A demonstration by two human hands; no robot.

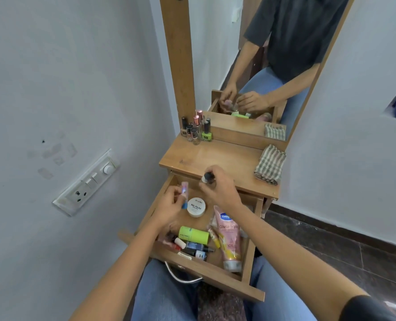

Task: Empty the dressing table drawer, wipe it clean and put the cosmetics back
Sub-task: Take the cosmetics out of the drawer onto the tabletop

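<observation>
**So, drawer's open with plenty inside**

Head cam: the drawer (229,284) is pulled out over the lap, below the tabletop's (215,158) front edge. Left hand (169,205) pinches a little blue-and-pink bottle (185,193) above the drawer's back left corner. Right hand (220,188) has its fingers curled round a small dark-capped bottle (207,178) near the tabletop's front edge. Lying in the drawer are a white nail polish tub (196,206), a green stick (193,235) and a pink lotion tube (229,242) along the right wall. The tabletop's back left corner holds a bunch of polish bottles (195,129), and a striped cloth (271,163) sits on its right edge.

Pink tube (229,245) label partly hidden; small bottles (198,250) blurred
</observation>
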